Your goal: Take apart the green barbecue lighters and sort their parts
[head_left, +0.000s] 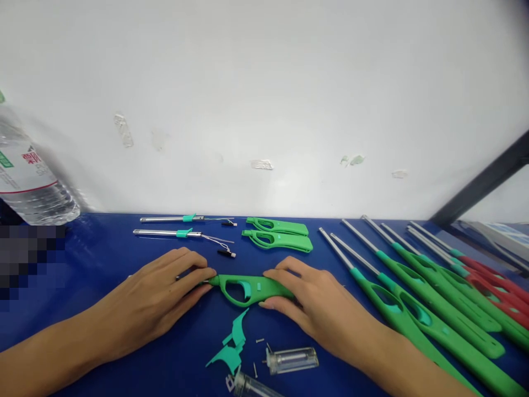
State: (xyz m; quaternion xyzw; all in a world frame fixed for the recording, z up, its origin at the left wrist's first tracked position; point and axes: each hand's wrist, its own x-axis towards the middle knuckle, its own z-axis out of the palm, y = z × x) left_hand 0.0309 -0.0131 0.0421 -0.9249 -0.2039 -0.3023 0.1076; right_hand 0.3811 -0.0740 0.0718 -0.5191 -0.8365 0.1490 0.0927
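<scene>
A green long-neck lighter (257, 284) with a teal trigger lies level in front of me, its handle between my two hands. My left hand (163, 295) has thumb and fingers closed at its narrow front end, over the metal tube, most of which the hand hides. The lighter's rear end is pinched between thumb and fingers of my right hand (308, 295). Just below are loose teal triggers (229, 358), small screws (255, 370) and a clear fuel tank (293, 360). A second clear tank (253, 386) is cut off by the bottom edge.
Metal tubes (161, 232) with teal collars and wires lie behind my left hand. Green handle shells (285, 241) lie at the back middle. Several green lighters (430, 317) and red lighters (496, 281) line the right side. A water bottle (33, 171) stands left, by the white wall (264, 99).
</scene>
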